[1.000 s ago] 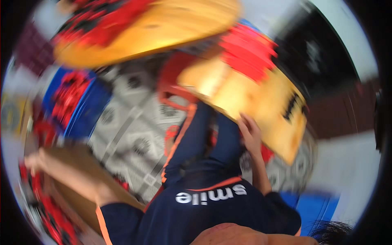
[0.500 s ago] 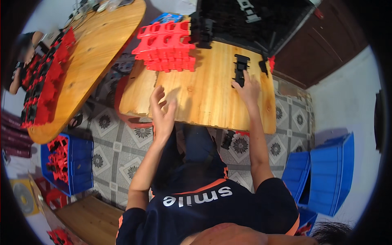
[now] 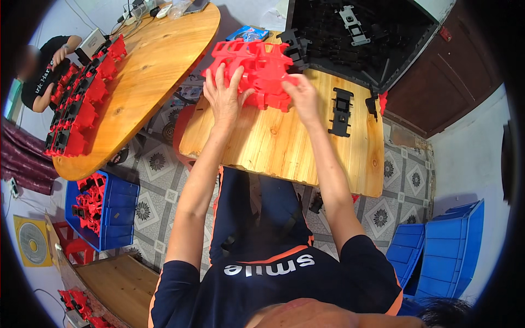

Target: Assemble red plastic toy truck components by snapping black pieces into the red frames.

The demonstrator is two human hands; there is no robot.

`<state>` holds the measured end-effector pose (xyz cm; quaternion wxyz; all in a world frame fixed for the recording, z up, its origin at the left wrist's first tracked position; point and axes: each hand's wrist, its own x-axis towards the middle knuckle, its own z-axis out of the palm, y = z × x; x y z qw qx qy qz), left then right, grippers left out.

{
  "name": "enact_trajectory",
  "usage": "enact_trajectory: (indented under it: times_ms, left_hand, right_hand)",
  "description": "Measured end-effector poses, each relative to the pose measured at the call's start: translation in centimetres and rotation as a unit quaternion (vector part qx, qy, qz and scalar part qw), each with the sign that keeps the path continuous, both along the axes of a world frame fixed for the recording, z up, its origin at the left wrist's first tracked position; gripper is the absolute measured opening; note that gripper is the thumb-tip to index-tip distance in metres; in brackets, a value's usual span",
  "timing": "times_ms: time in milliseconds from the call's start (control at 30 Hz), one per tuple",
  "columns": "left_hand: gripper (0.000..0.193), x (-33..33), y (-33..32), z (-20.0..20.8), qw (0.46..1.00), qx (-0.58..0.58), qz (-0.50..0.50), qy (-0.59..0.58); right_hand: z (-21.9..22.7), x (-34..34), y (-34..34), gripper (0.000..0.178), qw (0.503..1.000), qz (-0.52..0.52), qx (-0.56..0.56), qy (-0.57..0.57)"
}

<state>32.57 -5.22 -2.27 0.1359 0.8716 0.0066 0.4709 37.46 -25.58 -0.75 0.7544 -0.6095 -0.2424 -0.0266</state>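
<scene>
A stack of red plastic frames (image 3: 257,63) with cut-out openings stands at the far side of the small wooden table. My left hand (image 3: 223,104) lies against its near left side, fingers spread over the red plastic. At the stack's right end, my right hand (image 3: 303,97) grips the edge of a red plastic frame, its fingertips partly hidden. A long black plastic bracket (image 3: 341,112) lies on the table to the right of my right hand. Several black plastic parts (image 3: 295,48) stand just behind the stack's right end.
The small wooden table (image 3: 262,145) has a large black bin (image 3: 391,52) behind it, with a grey part inside. A curved wooden table (image 3: 158,71) at left bears a row of red-and-black assemblies (image 3: 87,104); another person (image 3: 49,71) works there. Blue crates (image 3: 117,210) stand on the floor.
My right hand has left the black bracket and moved left to the red stack. My left hand has reached forward onto the stack. The view has shifted.
</scene>
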Motion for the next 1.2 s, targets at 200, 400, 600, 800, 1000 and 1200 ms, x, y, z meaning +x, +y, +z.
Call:
enact_trajectory:
  times_ms: [200,400,600,800,1000,1200]
  left_hand:
    - [0.084,-1.5,-3.0,2.0,1.000,0.022,0.007,0.012]
    - [0.111,-10.9,-10.0,2.8,0.770,-0.537,-0.325,0.114]
    - [0.095,-13.1,-9.5,-0.9,0.489,-0.777,-0.348,0.190]
    - [0.086,-14.4,-8.5,-1.8,0.430,-0.770,-0.437,0.176]
    - [0.092,-13.9,-8.2,-3.3,0.479,-0.759,-0.396,0.195]
    - [0.091,-14.4,-8.6,-1.1,0.492,-0.742,-0.413,0.192]
  right_hand:
    - [-1.2,-3.0,-6.8,0.023,0.990,0.014,0.135,0.040]
    - [1.3,-14.3,-7.6,0.023,0.824,-0.044,-0.391,-0.409]
    - [-2.0,-9.0,-12.5,0.031,0.928,-0.180,-0.250,-0.209]
    - [-5.1,-2.8,-17.9,0.028,0.784,-0.337,-0.465,-0.235]
    - [3.6,-13.7,-11.8,0.028,0.901,-0.185,-0.335,-0.206]
    - [5.2,-18.7,-6.6,0.032,0.890,-0.101,-0.341,-0.287]
